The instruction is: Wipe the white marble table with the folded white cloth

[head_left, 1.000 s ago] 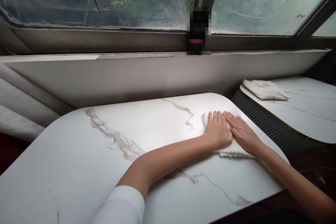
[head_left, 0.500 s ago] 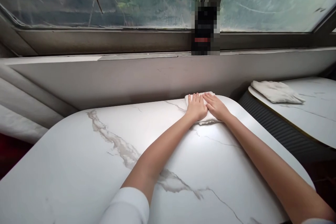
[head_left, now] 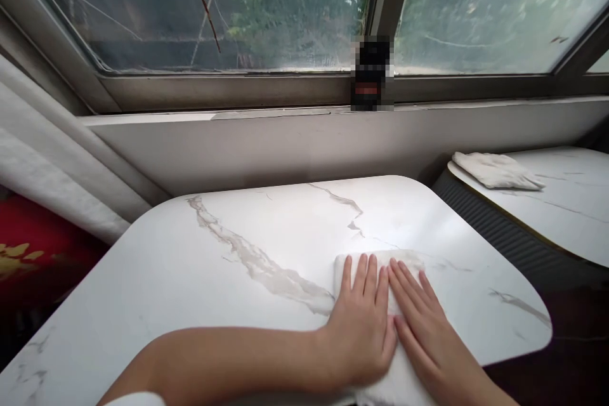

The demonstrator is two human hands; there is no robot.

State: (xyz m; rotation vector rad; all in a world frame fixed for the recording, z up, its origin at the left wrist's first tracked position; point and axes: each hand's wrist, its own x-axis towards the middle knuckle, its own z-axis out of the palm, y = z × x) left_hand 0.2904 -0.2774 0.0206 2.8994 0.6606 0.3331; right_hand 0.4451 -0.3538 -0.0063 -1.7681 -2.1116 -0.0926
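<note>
A white cloth (head_left: pixel 380 257) lies flat on the white marble-patterned table (head_left: pixel 228 292), toward its near right part. My left hand (head_left: pixel 359 323) rests palm down on the cloth with its fingers stretched out. Beside it, my right hand (head_left: pixel 423 323) also presses flat on the cloth, fingers extended and angled to the left. The two thumbs meet or nearly meet. Both hands cover much of the cloth, and its lower edge runs out of the frame's bottom.
A second marbled table (head_left: pixel 580 203) stands at the right with another folded white cloth (head_left: pixel 497 170) on it. Behind are a low wall (head_left: pixel 266 146) and windows. A pale curtain (head_left: pixel 57 158) hangs at the left by a red item (head_left: pixel 42 254). A pixelated dark object (head_left: pixel 372 73) stands on the sill.
Both hands have drawn the cloth from the table's far edge back toward me. My left elbow is now bent out to the left. The view has shifted slightly.
</note>
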